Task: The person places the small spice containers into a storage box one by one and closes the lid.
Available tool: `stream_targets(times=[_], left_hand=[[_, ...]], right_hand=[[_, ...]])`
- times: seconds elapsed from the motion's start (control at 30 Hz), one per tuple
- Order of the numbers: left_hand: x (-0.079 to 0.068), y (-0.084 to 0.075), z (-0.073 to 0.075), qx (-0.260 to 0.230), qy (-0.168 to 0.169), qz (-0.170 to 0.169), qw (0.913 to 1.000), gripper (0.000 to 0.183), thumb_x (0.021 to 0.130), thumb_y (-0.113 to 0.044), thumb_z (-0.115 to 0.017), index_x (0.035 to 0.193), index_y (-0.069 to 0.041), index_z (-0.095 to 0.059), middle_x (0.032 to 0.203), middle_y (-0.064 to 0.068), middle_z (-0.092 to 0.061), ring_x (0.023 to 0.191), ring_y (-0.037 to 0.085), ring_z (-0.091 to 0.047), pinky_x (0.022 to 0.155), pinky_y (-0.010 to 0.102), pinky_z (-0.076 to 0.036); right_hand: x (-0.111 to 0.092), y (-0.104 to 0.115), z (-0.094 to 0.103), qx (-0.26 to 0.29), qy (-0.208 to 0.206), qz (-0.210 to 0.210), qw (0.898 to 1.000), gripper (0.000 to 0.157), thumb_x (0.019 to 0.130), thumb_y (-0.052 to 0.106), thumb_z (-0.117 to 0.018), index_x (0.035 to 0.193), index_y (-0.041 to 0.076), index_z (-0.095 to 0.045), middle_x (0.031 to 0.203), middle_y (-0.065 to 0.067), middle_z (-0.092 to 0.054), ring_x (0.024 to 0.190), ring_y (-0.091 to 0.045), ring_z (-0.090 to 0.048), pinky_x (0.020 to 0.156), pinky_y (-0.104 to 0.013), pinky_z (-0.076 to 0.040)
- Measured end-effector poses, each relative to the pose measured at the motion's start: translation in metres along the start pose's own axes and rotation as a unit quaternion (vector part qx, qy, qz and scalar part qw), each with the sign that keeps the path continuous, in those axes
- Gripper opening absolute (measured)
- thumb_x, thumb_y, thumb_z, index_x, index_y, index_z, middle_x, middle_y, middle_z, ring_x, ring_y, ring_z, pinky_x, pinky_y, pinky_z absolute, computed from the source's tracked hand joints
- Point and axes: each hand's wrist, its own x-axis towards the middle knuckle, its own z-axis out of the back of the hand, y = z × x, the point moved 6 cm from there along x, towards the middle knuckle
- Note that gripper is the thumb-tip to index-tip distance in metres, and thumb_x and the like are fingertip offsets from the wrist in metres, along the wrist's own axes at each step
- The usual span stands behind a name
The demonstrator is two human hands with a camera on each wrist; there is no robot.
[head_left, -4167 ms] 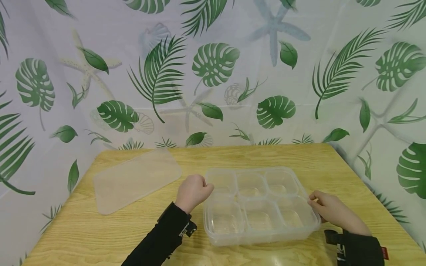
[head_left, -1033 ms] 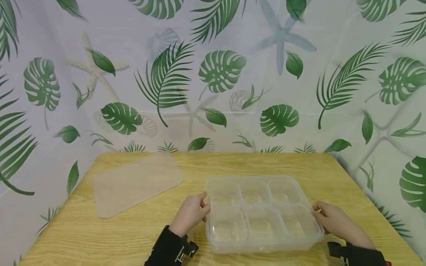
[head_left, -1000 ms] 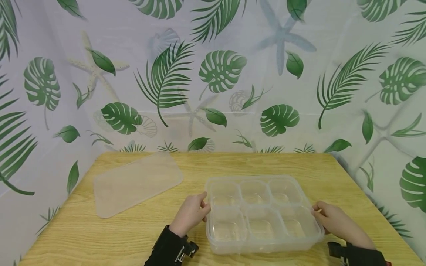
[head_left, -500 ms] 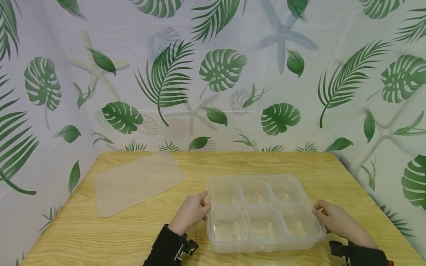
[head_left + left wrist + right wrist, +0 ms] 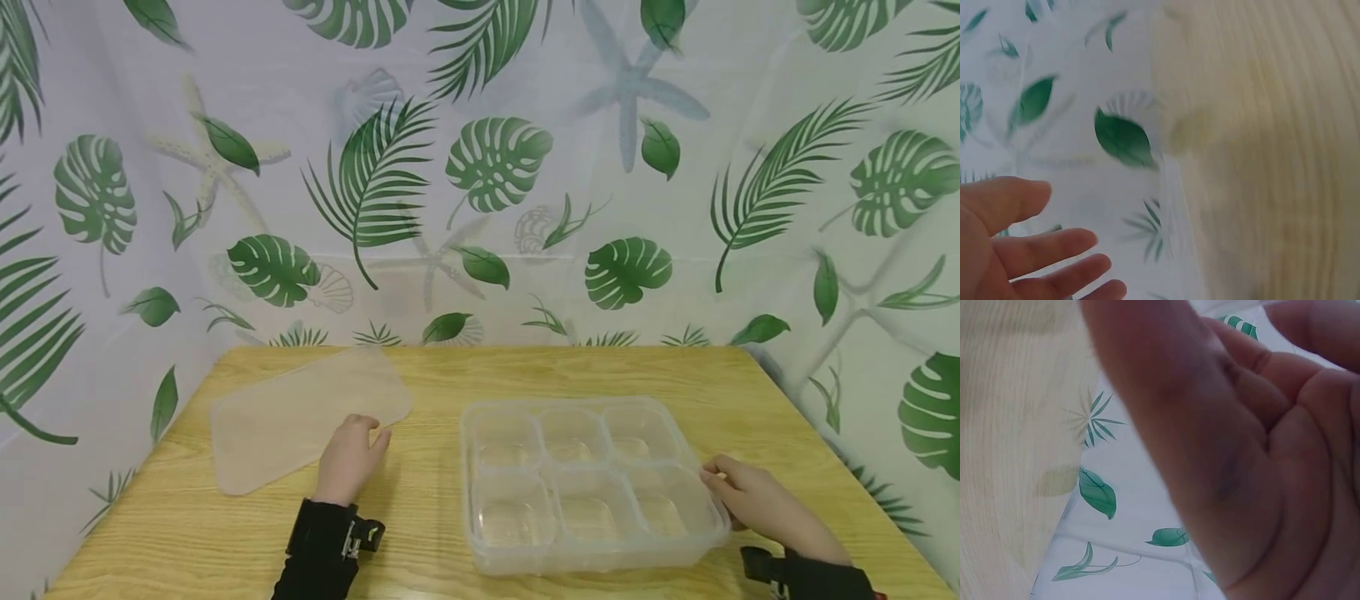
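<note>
A translucent plastic divided storage box (image 5: 592, 554) with several compartments sits right of the middle of the table in the head view. My right hand (image 5: 768, 504) grips its right rim; in the right wrist view the fingers (image 5: 1266, 394) are curled, and the box is barely visible. To the left lies a flat translucent rectangular lid (image 5: 277, 425). My left hand (image 5: 350, 458) is just over the lid's near edge, holding nothing. In the left wrist view its fingers (image 5: 1047, 250) and thumb are spread apart and loosely extended. Whether it touches the lid cannot be told.
The wooden table (image 5: 420, 558) reaches back to a white curtain (image 5: 555, 275) printed with green leaves, starfish and shells. The curtain also flanks the table on both sides. Black bands with small cameras (image 5: 363, 535) are on the wrists.
My left hand has let go of the box's left rim and moved left to the lid. My right hand stays at the box's right side. The box and lid have not visibly moved.
</note>
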Motion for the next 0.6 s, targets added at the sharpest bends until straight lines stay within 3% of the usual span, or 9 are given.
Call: stream_targets(times=[0.17, 0.3, 0.47, 0.53, 0.6], left_hand=[[0.0, 0.044, 0.006, -0.002, 0.056, 0.067, 0.9962, 0.044, 0.091, -0.023, -0.049, 0.115, 0.014, -0.05, 0.123, 0.035, -0.041, 0.112, 0.048, -0.042, 0.091, 0.051, -0.036], [-0.003, 0.065, 0.008, 0.018, 0.102, 0.097, 0.9899, 0.051, 0.092, -0.026, -0.045, 0.121, 0.017, -0.042, 0.131, 0.038, -0.031, 0.122, 0.052, -0.027, 0.097, 0.057, -0.027], [-0.006, 0.071, 0.014, 0.038, 0.11, 0.111, 0.987, 0.043, 0.089, -0.028, -0.049, 0.109, 0.01, -0.054, 0.11, 0.03, -0.051, 0.092, 0.042, -0.05, 0.073, 0.05, -0.041], [-0.006, 0.069, 0.016, 0.039, 0.106, 0.114, 0.987, 0.031, 0.088, -0.027, -0.051, 0.09, 0.003, -0.059, 0.086, 0.02, -0.055, 0.072, 0.03, -0.048, 0.06, 0.041, -0.038], [-0.007, 0.066, 0.017, 0.044, 0.102, 0.116, 0.9871, 0.026, 0.087, -0.025, -0.052, 0.072, -0.004, -0.055, 0.07, 0.011, -0.047, 0.063, 0.025, -0.043, 0.055, 0.037, -0.033]], right_hand=[[0.0, -0.001, -0.001, -0.007, 0.001, -0.003, 1.0, 0.048, 0.097, 0.032, -0.038, 0.119, -0.01, -0.044, 0.074, -0.005, -0.051, 0.063, -0.02, -0.052, 0.057, -0.033, -0.045], [0.0, -0.001, -0.002, -0.009, 0.003, 0.003, 1.0, 0.048, 0.097, 0.032, -0.039, 0.119, -0.01, -0.043, 0.071, -0.005, -0.05, 0.06, -0.021, -0.049, 0.055, -0.034, -0.043], [0.001, -0.001, -0.002, -0.001, 0.01, 0.002, 1.0, 0.049, 0.096, 0.034, -0.04, 0.119, -0.01, -0.043, 0.078, -0.005, -0.054, 0.065, -0.021, -0.052, 0.058, -0.034, -0.044], [0.001, -0.002, -0.002, 0.0, 0.011, -0.002, 1.0, 0.049, 0.096, 0.034, -0.04, 0.119, -0.009, -0.043, 0.078, -0.005, -0.055, 0.065, -0.021, -0.053, 0.058, -0.034, -0.044], [0.001, -0.002, -0.002, 0.0, 0.012, -0.002, 1.0, 0.05, 0.095, 0.035, -0.041, 0.118, -0.009, -0.043, 0.077, -0.005, -0.054, 0.065, -0.021, -0.053, 0.058, -0.034, -0.044]])
